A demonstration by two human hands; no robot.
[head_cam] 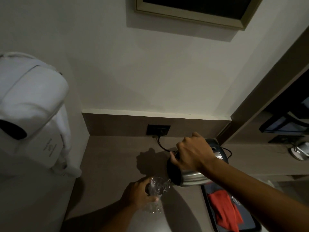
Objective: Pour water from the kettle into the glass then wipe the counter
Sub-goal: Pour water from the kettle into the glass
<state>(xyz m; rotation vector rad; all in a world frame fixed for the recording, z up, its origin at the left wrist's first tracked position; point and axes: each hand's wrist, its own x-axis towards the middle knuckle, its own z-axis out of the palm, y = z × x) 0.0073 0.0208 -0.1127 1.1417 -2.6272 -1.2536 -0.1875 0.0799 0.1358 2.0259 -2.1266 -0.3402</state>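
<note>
So I'm mid-pour right now. My right hand (192,153) is wrapped tight round the top handle of the kettle (189,174), which is tipped hard over to the left with its spout right at the rim of the glass (157,186). My left hand (138,193) is closed round the glass, holding it at a slant above the counter (108,164). Water looks like it's going in, but it's too dim and glassy to tell how full it is. So I'd say the pour is underway, not finished, and the wipe hasn't started at all.

The red cloth (224,208) sits on a dark tray (207,206) just right of the glass, half under my forearm, so that's my guess for the wiping bit.

Room-wise: plenty of bare counter to the left and behind. The cord (163,146) from the wall socket (158,130) trails behind the kettle, and the tray edge is close on the right.
</note>
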